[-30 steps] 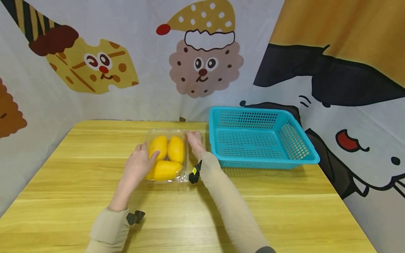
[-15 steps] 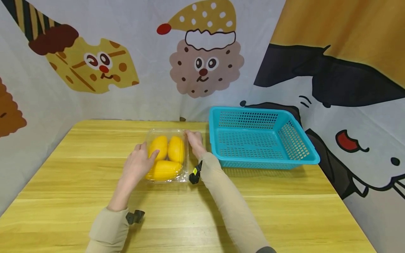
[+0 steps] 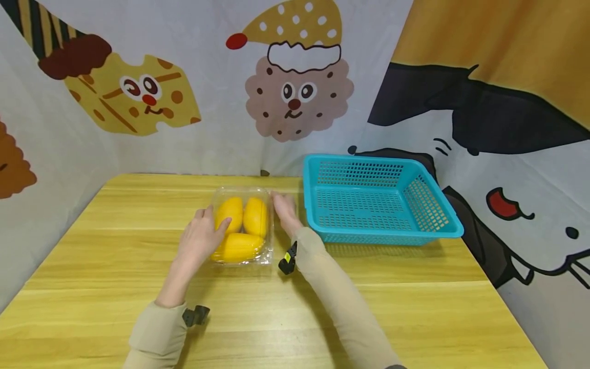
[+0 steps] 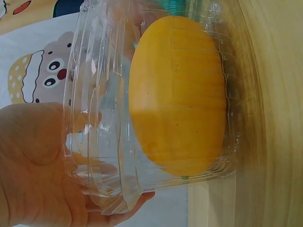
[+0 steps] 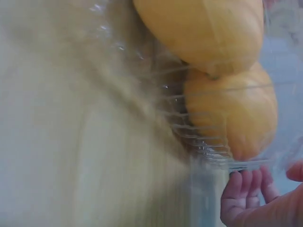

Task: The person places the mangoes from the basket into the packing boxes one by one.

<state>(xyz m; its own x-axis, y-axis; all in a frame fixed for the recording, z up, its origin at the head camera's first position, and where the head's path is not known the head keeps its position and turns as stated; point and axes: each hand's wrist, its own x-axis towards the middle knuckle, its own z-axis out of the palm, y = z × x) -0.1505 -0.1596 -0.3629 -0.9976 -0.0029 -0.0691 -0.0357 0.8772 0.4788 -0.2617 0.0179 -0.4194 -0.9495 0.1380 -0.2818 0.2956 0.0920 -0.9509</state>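
A clear plastic clamshell box (image 3: pixel 266 256) lies on the table, with three yellow oval fruits (image 3: pixel 238 247) inside that look like mangoes. My left hand (image 3: pixel 199 238) holds the box's left side, its thumb on top of the lid. In the left wrist view one fruit (image 4: pixel 177 94) shows through the wall, and fingers (image 4: pixel 135 208) reach around the box's end. At the far right corner my right hand (image 3: pixel 285 209) grips the rim. Its curled fingers (image 5: pixel 246 189) touch the edge in the right wrist view, with the thumb opposite.
A blue perforated plastic basket (image 3: pixel 359 238) stands just right of my right hand, with no contents visible. The wooden table (image 3: pixel 258 318) ends at a cartoon-printed cloth (image 3: pixel 212 154) behind and at both sides.
The right wrist has shifted slightly to the right, while its hand stays at the box's corner. The left hand, the box and the fruits keep their places.
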